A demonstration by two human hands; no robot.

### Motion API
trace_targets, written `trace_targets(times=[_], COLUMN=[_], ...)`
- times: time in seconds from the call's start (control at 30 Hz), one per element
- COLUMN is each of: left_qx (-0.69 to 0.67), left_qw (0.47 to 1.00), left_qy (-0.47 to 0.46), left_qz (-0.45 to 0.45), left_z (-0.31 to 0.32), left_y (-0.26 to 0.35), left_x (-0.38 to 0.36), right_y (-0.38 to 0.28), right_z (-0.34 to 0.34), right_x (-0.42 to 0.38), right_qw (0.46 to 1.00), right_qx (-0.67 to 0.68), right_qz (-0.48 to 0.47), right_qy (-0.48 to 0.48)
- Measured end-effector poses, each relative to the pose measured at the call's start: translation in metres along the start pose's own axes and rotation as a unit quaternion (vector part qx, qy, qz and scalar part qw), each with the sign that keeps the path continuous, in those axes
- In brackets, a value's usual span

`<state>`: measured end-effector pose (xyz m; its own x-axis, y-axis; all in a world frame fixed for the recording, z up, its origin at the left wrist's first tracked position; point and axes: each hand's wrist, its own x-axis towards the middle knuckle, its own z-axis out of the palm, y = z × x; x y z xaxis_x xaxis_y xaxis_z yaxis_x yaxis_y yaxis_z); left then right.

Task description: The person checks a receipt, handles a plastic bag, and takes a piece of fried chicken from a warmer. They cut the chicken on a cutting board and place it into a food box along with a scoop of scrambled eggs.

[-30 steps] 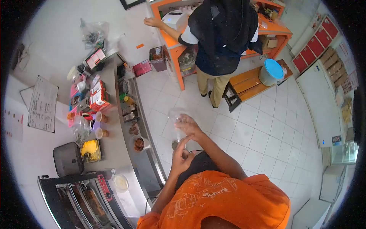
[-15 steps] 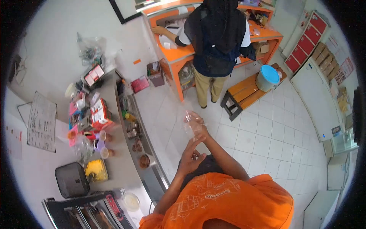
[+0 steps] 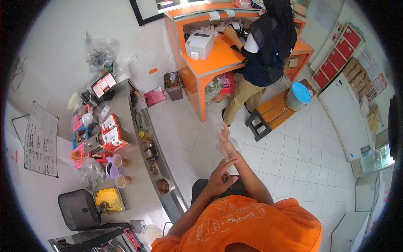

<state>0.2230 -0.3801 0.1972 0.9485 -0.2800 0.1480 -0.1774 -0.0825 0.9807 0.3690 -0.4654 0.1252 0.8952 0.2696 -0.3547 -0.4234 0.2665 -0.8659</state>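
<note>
My right hand [image 3: 227, 145] is stretched out in front of me, with its fingers extended. A thin, clear plastic glove [image 3: 235, 145] hangs loosely around that hand. My left hand [image 3: 219, 181] is at the right wrist, its fingertips by the glove's cuff and its thumb held apart from the index finger. Some of its other fingers are curled and partly hidden. No grip on the cuff can be made out.
A steel counter [image 3: 140, 185] on the left carries cups [image 3: 122, 181], a yellow-filled container [image 3: 108, 199] and a black box [image 3: 79, 210]. Ahead, a person [image 3: 268, 50] stands at an orange desk [image 3: 189, 69] with a label printer [image 3: 200, 45]. A bench [image 3: 268, 115] holds a blue-lidded bucket [image 3: 297, 96].
The other person has moved right along the desk, bringing the printer into view. My right hand has turned and straightened, with the glove further over it. My left hand stays by the wrist.
</note>
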Motion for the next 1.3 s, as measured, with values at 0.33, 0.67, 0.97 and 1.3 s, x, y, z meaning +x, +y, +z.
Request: trace_targets(times=[0.33,0.67,0.97,1.3], left_qx=[-0.085,-0.126,-0.001,-0.150], left_qw=[0.991,0.979,0.956,0.946], left_qy=[-0.106,-0.147,0.265,0.210], left_qz=[-0.020,-0.057,-0.126,-0.194], left_z=[-0.011,-0.036,-0.101,-0.103], left_y=[0.000,-0.015,-0.083,-0.096], left_x=[0.000,-0.001,0.048,0.035], right_y=[0.058,0.042,-0.019,-0.003], right_z=[-0.053,-0.083,-0.018,-0.022], right_x=[0.045,0.036,-0.038,-0.058], right_qw=[0.986,0.988,0.950,0.970], right_qx=[-0.152,-0.147,0.142,-0.156], right_qz=[-0.055,-0.046,0.170,0.045], right_qy=[-0.036,0.029,-0.221,-0.182])
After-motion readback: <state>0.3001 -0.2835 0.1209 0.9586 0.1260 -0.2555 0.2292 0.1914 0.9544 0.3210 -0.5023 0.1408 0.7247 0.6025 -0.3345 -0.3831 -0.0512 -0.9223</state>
